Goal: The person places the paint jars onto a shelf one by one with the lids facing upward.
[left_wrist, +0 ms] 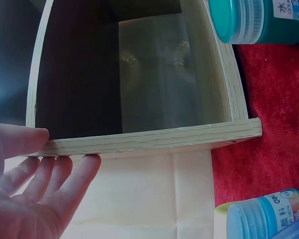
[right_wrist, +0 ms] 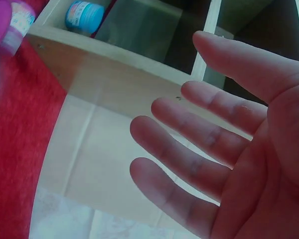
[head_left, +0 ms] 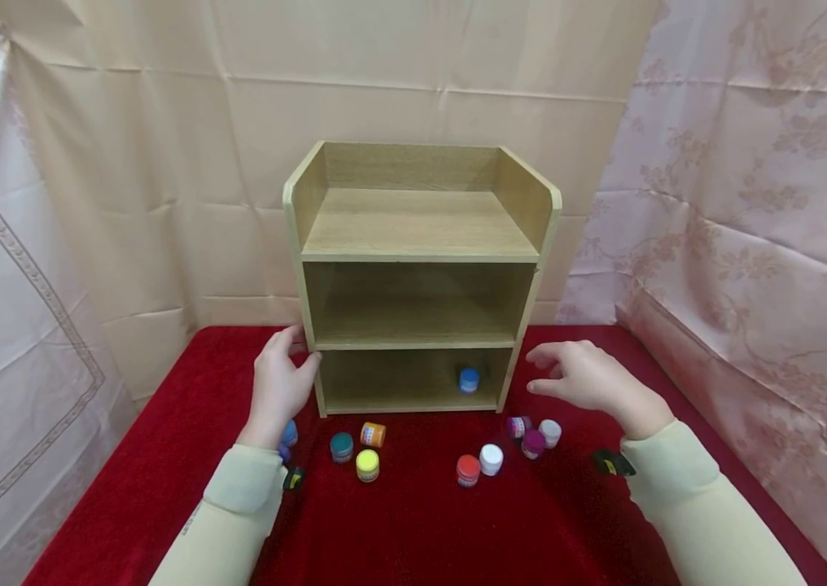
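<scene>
A small wooden shelf unit (head_left: 421, 224) with a raised-sided top and two compartments stands on red cloth. My left hand (head_left: 283, 382) is at its left side panel; in the left wrist view the thumb (left_wrist: 22, 139) lies at the panel's front edge and the fingertips (left_wrist: 91, 162) touch its outer face, pinching it. My right hand (head_left: 585, 378) hovers beside the right side panel, fingers spread and holding nothing; in the right wrist view the fingers (right_wrist: 179, 154) look apart from the wood. A blue paint jar (head_left: 468, 380) stands in the lower compartment, towards the right.
Left of centre, before the shelf, are teal (head_left: 342, 447), yellow (head_left: 367, 465) and tipped orange (head_left: 373, 435) jars. Blue jars (head_left: 290, 433) are partly behind my left wrist. Red (head_left: 468, 470), white (head_left: 491, 459) and purple (head_left: 533, 443) jars sit at right. Curtains hang behind.
</scene>
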Motion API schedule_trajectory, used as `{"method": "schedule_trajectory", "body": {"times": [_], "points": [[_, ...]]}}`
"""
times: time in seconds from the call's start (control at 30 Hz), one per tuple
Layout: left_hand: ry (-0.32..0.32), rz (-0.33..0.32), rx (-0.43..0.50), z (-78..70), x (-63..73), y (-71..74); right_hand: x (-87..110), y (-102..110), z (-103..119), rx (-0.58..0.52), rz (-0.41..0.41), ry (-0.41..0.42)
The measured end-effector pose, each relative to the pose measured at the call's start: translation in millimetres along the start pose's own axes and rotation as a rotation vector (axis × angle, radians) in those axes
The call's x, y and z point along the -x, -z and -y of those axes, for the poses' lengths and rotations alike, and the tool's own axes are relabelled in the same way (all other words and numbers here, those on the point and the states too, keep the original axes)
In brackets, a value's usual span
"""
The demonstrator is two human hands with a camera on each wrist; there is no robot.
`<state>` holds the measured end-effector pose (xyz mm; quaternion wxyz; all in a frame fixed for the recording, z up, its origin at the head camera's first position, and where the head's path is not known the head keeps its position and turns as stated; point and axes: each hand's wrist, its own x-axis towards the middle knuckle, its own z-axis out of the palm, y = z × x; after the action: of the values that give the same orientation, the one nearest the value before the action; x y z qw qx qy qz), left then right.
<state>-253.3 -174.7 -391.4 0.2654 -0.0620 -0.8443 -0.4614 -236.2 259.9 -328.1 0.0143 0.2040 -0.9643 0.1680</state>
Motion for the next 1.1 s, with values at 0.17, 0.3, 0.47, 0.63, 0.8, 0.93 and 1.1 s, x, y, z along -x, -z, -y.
{"method": "schedule_trajectory", "body": {"times": [0.17, 0.3, 0.47, 0.63, 0.8, 0.93, 1.1], "points": [[0.007, 0.003, -0.001, 1.4, 0.2, 0.2, 3.0, -1, -4, 0.009, 0.047, -0.03], [0.013, 0.007, 0.0, 2.6, 0.5, -0.1, 4.8, -5, -11, 0.008, 0.068, -0.032], [0.007, 0.003, 0.002, 1.5, 0.2, -0.3, 7.3, -14, -23, -0.01, 0.082, -0.037], [-0.002, 0.002, -0.004, 1.4, -0.1, -0.9, 10.2, -25, -32, -0.027, 0.107, -0.04], [-0.008, 0.001, -0.009, 2.9, -0.4, -1.4, 12.6, -35, -38, -0.052, 0.154, -0.07], [-0.01, -0.001, -0.002, 3.4, -0.7, -2.0, 13.4, -43, -43, -0.053, 0.179, -0.088], [-0.006, -0.005, 0.007, 1.9, -0.1, -1.0, 13.6, -50, -47, -0.069, 0.204, -0.103]]}}
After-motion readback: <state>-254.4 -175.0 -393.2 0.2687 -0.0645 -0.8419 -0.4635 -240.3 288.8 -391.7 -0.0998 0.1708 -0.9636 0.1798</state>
